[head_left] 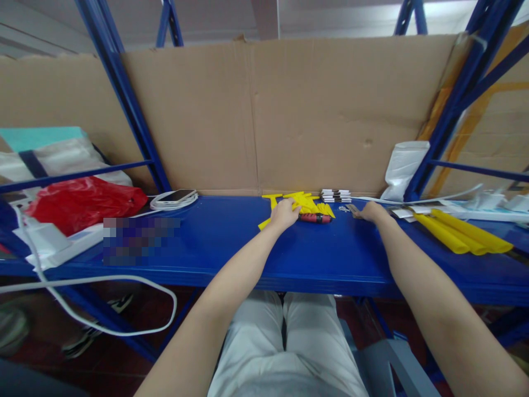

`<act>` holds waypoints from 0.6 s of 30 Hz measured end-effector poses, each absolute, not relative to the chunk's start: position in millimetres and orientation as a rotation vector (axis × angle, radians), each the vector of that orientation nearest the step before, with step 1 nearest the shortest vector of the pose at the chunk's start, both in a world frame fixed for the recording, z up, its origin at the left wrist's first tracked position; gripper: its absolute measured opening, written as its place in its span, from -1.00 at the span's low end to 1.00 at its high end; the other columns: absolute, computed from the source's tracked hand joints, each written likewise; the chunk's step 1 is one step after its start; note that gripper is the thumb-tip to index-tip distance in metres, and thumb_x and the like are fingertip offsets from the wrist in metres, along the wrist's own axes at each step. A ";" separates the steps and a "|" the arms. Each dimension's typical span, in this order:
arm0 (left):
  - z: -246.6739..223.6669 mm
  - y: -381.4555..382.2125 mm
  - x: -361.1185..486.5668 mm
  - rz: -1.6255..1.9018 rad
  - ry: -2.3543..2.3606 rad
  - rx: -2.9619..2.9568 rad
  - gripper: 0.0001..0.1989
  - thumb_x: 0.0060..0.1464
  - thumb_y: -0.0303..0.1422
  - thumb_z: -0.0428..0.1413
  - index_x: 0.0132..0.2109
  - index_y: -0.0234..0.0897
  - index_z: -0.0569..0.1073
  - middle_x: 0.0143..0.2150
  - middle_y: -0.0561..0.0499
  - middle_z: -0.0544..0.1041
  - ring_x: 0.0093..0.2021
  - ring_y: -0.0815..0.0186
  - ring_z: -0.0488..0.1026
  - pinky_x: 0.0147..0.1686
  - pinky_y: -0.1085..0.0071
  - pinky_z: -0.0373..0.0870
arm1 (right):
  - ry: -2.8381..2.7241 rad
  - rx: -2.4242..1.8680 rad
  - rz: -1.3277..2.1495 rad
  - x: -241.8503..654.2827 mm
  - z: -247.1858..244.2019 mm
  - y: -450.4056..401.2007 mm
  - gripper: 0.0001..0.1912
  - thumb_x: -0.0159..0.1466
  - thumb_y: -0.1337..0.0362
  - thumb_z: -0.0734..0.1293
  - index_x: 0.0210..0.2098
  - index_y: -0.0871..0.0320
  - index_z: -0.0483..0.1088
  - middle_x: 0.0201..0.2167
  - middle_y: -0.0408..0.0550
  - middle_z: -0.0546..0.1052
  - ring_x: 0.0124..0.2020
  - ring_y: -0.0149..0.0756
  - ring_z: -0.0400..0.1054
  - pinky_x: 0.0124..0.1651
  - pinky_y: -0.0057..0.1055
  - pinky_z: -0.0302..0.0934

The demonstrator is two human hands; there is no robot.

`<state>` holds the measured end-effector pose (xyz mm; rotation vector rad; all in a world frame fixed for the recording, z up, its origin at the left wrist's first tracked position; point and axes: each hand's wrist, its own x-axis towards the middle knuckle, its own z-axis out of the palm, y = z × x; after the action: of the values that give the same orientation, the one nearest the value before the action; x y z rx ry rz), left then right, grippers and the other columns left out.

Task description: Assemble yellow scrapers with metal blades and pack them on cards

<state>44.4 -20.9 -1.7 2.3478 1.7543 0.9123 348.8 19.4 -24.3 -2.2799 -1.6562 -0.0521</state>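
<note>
Where the left hand (284, 215) bends over: its fingers curl close together on the yellow strips (305, 202), just left of the red-and-black cylinder (315, 218); the tips are partly covered, so whether they pinch a strip cannot be told.
Right hand (372, 212): to the right of the cylinder, well apart from it, palm turned down, fingers pointing toward it at a flat greyish piece (354, 210); the fingers look bunched, but their exact grip is too small to tell.
Yellow strips: heaped loosely behind the cylinder and beside it on the left, some crossing others, one reaching out from under the left wrist.
Small white bits (343, 208): scattered to the right of the cylinder, near the greyish piece.
White bundles with black bands (336, 196): stacked behind the cylinder and slightly right.
White pouch (405, 168): farther behind and right of the cylinder, leaning upright.
Yellow rolls (458, 234): far right of the cylinder, lying side by side.
Phone (182, 196): far left of the cylinder, on a coiled white cable (161, 203).
Red plastic bag (86, 204): farther left of the cylinder, beyond the phone.
Blue shelf (231, 242): directly under the cylinder.
Cardboard panel (314, 116): upright behind the cylinder.
Grey chair (397, 364): below the cylinder's level, toward the right.
</note>
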 end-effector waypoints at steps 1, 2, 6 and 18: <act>-1.7 -21.0 44.5 0.912 1.755 2.349 -0.70 0.16 -0.28 0.02 -0.03 -0.29 0.49 -0.02 -0.13 0.53 0.01 0.19 0.44 -0.03 0.37 0.35 | -1.621 -2.341 -0.004 345.6 -21.5 17.7 -0.60 -0.03 0.13 0.42 -0.30 0.33 0.48 -0.26 0.33 0.52 -0.17 0.11 0.45 -0.24 -0.19 0.31; -1.7 -21.1 44.7 0.911 1.756 2.351 -0.69 0.16 -0.28 0.02 -0.03 -0.30 0.49 -0.02 -0.13 0.53 0.02 0.19 0.44 -0.03 0.37 0.35 | -1.590 -2.388 0.041 343.0 -19.0 16.2 -0.60 -0.02 0.13 0.42 -0.29 0.34 0.47 -0.26 0.33 0.51 -0.15 0.11 0.44 -0.24 -0.21 0.31; -2.2 -21.1 44.9 0.914 1.757 2.356 -0.69 0.16 -0.28 0.01 -0.02 -0.32 0.49 -0.05 -0.15 0.54 0.02 0.17 0.44 -0.03 0.36 0.35 | -1.549 -2.396 0.101 340.5 -14.3 13.2 -0.62 -0.02 0.14 0.45 -0.34 0.34 0.47 -0.29 0.28 0.51 -0.14 0.10 0.43 -0.23 -0.24 0.31; -2.9 -20.8 45.7 0.916 1.730 2.377 -0.73 0.15 -0.28 0.03 -0.08 -0.28 0.50 -0.04 -0.12 0.54 0.04 0.20 0.43 0.01 0.37 0.32 | -1.536 -2.263 0.023 339.4 -18.0 16.9 -0.81 -0.03 0.22 0.40 -0.59 0.23 0.41 -0.58 0.10 0.46 -0.40 -0.02 0.45 -0.46 -0.33 0.26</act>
<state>45.7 -20.8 -2.9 2.3768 1.7300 0.9163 339.4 16.9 -18.0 -2.2632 -1.5365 0.0229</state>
